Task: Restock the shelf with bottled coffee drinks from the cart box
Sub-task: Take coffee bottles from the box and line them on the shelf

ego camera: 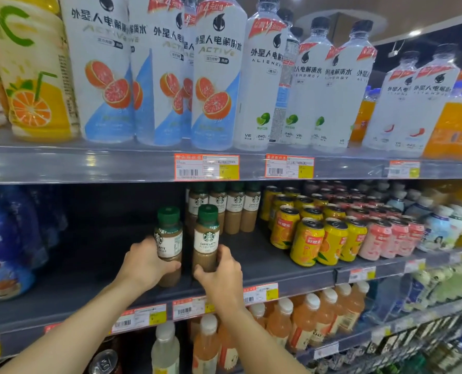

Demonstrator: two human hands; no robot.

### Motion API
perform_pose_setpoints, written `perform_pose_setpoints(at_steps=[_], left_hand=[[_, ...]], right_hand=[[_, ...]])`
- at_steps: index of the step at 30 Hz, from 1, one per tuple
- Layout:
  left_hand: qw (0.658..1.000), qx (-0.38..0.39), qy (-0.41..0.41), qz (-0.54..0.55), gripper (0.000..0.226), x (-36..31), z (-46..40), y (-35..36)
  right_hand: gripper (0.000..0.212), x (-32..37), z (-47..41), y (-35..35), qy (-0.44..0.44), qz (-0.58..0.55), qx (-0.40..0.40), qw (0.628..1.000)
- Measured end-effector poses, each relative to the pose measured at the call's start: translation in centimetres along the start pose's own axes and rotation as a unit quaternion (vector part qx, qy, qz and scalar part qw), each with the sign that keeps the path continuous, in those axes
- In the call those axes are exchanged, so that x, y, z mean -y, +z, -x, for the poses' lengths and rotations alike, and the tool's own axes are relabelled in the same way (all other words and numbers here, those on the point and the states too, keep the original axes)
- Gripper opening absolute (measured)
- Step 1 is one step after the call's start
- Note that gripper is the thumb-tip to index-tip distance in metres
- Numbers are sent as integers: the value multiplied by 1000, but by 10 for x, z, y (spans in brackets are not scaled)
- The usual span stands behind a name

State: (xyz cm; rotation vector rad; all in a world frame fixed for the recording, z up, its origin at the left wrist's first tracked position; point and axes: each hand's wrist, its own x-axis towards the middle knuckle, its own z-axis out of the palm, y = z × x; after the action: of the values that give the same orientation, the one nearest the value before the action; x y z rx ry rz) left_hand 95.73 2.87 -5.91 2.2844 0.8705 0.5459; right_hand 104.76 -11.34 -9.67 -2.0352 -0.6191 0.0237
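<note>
While the left hand (146, 263) and right hand (221, 273) each grip a coffee bottle (206, 238), slide both upright along the shelf (278, 268) toward the rear row (224, 209), labels forward.

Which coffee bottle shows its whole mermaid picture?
The coffee bottle in the right hand: its round logo faces us. The left hand's bottle is turned sideways.
</note>
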Motion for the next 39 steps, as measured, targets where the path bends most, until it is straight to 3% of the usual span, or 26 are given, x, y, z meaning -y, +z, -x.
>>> perform_pose_setpoints(at_steps=[11,21,29,39], left_hand=[[999,45,11,16,61,3,-16,6],[998,65,22,11,54,10,-19,7],[998,63,27,-6,44,8,-14,5],[998,66,14,-6,52,8,-13,7]], right_hand=[[59,-31,-67,-49,80,17,-36,996],[51,-48,-109,-51,92,13,-50,994],[57,-50,-127,-50,108,39,-56,992],[59,-52,-142,-55,115,72,-49,990]])
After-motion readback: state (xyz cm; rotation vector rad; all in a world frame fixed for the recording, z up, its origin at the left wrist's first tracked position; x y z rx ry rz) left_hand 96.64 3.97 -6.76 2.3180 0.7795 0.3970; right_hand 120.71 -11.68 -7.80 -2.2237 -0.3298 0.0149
